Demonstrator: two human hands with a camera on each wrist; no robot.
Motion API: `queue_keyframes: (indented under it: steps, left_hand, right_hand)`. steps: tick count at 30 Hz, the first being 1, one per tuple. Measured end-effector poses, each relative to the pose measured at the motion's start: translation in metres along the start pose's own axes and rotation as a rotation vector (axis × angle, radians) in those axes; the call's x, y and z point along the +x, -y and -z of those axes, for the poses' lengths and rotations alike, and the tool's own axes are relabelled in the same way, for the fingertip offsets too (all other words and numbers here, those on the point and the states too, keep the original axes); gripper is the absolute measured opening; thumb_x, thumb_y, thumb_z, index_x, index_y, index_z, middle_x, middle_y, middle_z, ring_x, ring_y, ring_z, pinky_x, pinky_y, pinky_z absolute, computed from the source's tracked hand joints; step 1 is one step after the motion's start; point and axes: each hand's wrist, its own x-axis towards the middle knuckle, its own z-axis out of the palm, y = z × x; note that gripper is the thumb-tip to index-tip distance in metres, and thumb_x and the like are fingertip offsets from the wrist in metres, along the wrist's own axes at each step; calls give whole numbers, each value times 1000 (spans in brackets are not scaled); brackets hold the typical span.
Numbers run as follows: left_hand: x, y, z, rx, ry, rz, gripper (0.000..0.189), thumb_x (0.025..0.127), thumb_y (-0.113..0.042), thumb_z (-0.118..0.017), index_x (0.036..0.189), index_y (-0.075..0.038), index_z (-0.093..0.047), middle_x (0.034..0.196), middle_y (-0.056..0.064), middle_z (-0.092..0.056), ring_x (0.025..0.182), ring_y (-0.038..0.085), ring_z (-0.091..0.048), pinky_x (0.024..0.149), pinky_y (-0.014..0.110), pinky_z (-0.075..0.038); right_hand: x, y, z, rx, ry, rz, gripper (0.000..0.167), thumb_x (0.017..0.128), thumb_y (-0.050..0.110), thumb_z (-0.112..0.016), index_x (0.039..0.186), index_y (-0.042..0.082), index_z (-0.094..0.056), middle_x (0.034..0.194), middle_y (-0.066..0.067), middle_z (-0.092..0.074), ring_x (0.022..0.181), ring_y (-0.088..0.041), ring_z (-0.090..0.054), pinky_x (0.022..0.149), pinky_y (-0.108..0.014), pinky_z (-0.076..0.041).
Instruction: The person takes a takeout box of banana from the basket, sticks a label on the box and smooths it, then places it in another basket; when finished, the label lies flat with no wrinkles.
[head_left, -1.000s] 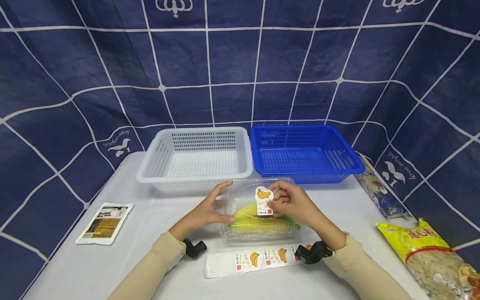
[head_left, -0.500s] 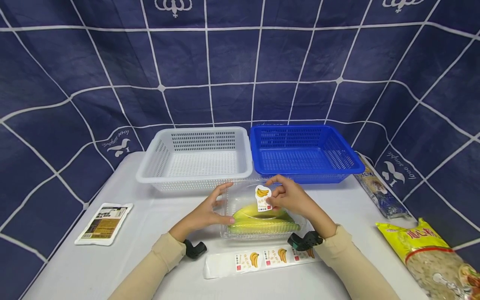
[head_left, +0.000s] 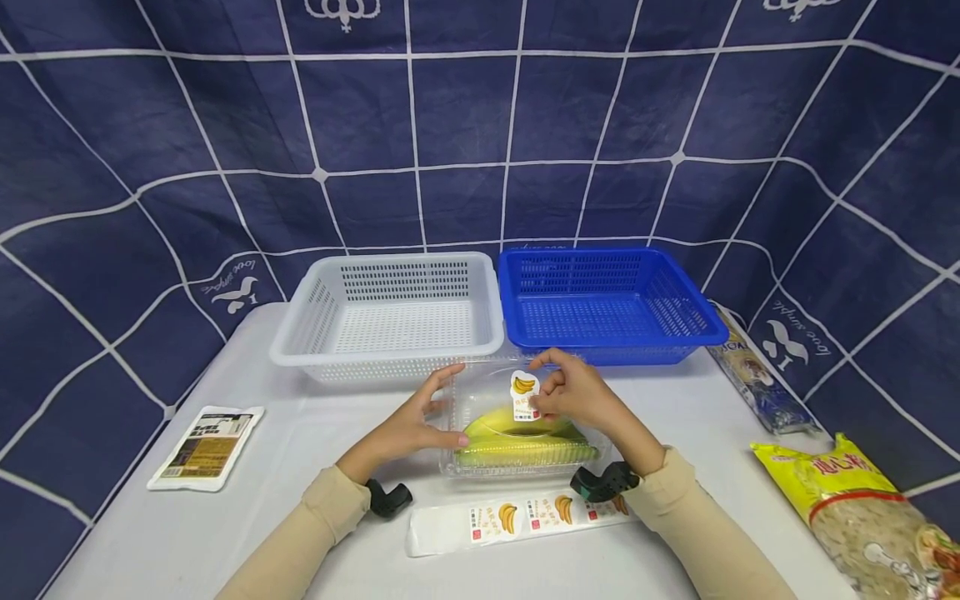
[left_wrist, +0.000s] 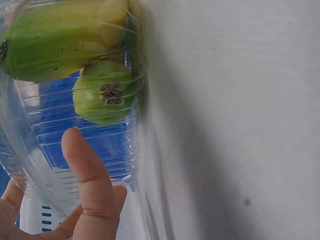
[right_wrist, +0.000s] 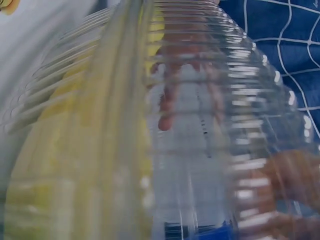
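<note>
A clear plastic clamshell box (head_left: 476, 385) with yellow-green bananas (head_left: 517, 450) inside stands before the baskets. My left hand (head_left: 408, 429) holds its left end, thumb at the near corner and fingers farther back. In the left wrist view, the left thumb (left_wrist: 92, 185) lies along the ribbed wall, near a banana's cut stem (left_wrist: 110, 93). A white banana sticker (head_left: 522, 385) lies against the lid. My right hand (head_left: 581, 396) touches the sticker's right edge with the thumb, its index finger reaching up by the lid's back. The right wrist view is blurred through the ribbed plastic (right_wrist: 220, 65).
Behind the box stand a white basket (head_left: 386, 358) and a blue basket (head_left: 615, 337). A sticker strip (head_left: 442, 529) lies in front. Left is a flat white-edged packet (head_left: 206, 448); right are a yellow-topped bag (head_left: 855, 500) and a dark packet (head_left: 761, 383).
The sticker has shifted slightly left and up against the lid. My right wrist has moved left and up, its fingers spreading a little. The left hand and box have stayed put.
</note>
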Motion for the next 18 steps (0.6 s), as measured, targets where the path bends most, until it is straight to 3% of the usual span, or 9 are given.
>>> queue_keyframes:
  steps: [18]
  left_hand:
    - [0,0,0,1,5,-13,112,86,-25,-93,172,-16,-22,178,21,-13,149,68,-29,116,79,-32]
  right_hand:
    - [-2,1,-4,-173,-97,72,50,89,0,-86,133,-3,-61,87,-6,-65,58,-18,-63,51,-37,-59]
